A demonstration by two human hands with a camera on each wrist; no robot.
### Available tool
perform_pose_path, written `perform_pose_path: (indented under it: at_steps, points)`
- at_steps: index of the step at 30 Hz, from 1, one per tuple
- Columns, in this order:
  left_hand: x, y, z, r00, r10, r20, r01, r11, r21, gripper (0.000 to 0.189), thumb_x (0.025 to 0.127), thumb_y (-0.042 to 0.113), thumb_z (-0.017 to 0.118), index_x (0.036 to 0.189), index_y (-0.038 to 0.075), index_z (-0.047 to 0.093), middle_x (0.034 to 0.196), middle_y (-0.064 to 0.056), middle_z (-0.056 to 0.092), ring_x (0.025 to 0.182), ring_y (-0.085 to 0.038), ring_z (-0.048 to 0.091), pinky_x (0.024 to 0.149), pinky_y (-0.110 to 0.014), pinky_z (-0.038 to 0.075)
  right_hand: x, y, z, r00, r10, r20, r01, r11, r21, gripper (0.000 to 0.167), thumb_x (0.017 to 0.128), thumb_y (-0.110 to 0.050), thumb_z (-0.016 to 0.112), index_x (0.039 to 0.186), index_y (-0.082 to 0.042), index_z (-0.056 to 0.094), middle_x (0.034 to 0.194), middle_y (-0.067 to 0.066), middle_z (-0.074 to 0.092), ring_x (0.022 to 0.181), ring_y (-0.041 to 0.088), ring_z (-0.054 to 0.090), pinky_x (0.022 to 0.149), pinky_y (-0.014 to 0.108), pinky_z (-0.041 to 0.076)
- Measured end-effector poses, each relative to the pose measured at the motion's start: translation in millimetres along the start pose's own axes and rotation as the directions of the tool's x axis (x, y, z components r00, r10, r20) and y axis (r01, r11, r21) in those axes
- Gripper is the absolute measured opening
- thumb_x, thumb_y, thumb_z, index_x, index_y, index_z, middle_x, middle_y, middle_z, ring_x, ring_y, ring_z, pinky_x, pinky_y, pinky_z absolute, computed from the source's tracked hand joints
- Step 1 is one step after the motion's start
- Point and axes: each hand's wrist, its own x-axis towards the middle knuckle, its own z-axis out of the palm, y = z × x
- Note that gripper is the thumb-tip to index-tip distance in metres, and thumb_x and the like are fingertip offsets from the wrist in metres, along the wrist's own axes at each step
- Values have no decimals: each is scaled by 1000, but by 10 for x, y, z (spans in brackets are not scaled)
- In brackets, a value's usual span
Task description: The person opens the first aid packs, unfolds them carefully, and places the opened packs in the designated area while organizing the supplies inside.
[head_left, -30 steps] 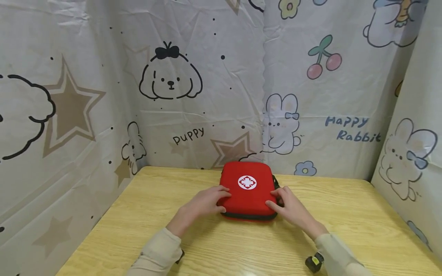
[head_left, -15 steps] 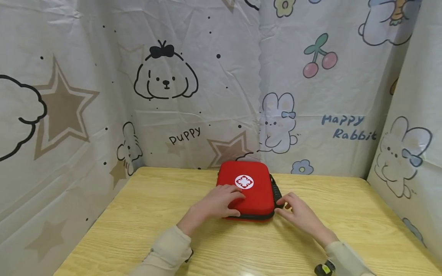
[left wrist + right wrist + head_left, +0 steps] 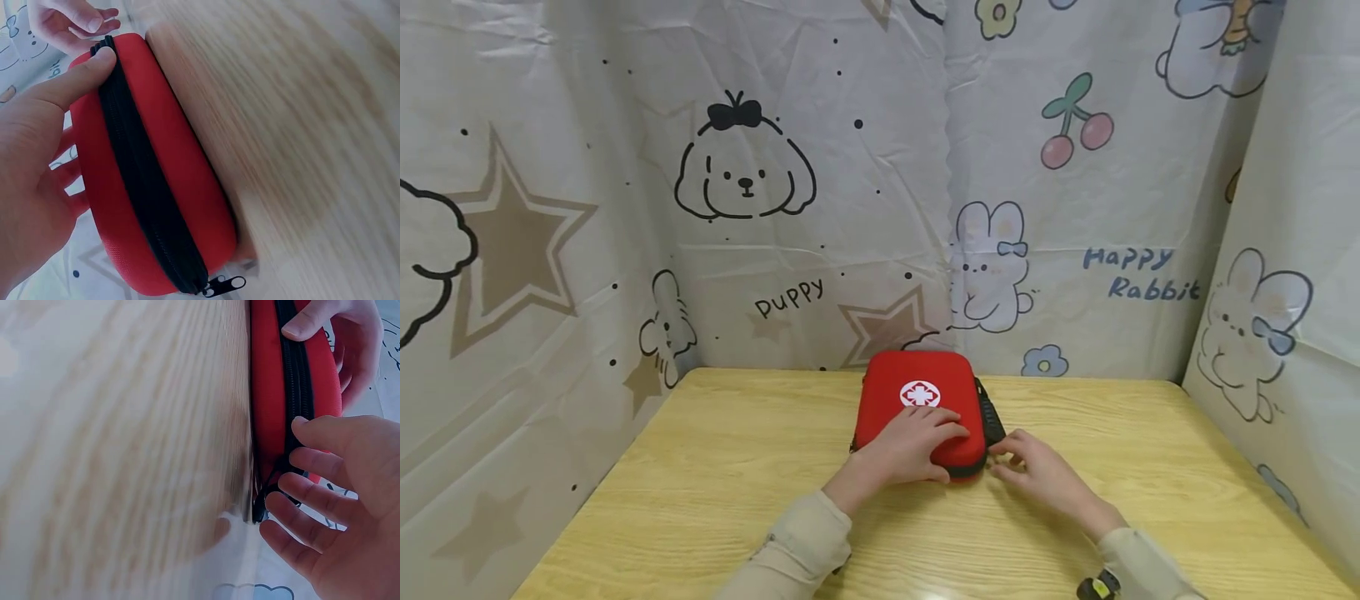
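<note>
A red zip-up first-aid case (image 3: 880, 396) with a white cross emblem lies on the table, lid upward. My left hand (image 3: 908, 447) rests on its lid near the front right, partly covering the emblem. In the left wrist view, that thumb touches the black zipper band (image 3: 134, 162), and a zipper pull (image 3: 226, 286) hangs at the far end. Beside the front right corner is my right hand (image 3: 1047, 475), fingers apart and slightly bent. The right wrist view has its fingertips close to a dark zipper pull (image 3: 259, 509); I see no clear grip on it.
A black strap handle (image 3: 991, 417) sticks out from the case's right side. The wood-grain table (image 3: 737, 467) ends at a printed cloth backdrop (image 3: 790, 250) behind and on both sides. A dark band with a camera (image 3: 1097, 586) sits at the right sleeve.
My left hand has slid rightward across the lid from the case's left side. My right hand has come off the right edge to the front right corner. The head view has shifted slightly.
</note>
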Motion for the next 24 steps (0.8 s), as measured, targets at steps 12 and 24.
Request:
perform_pose_path:
  at_steps: [12,24]
  points:
    - [18,-1,-50,1000,-20,3,20,1000,-17,54,86,42,75,136,31,58,139,7,55,128,-12,51,104,-35,46,3,-7,-6,1000,-10,12,10,1000,-4,18,91,-22,72,106,-12,73,99,1,64,84,9,62,76,28,53]
    - [5,-21,-73,997,41,-69,-40,999,20,48,86,38,75,132,29,61,128,9,60,115,-10,56,96,-27,50,16,1,3,1000,-27,15,27,1000,-9,25,91,-19,71,114,-7,71,96,-3,66,76,2,58,70,24,51]
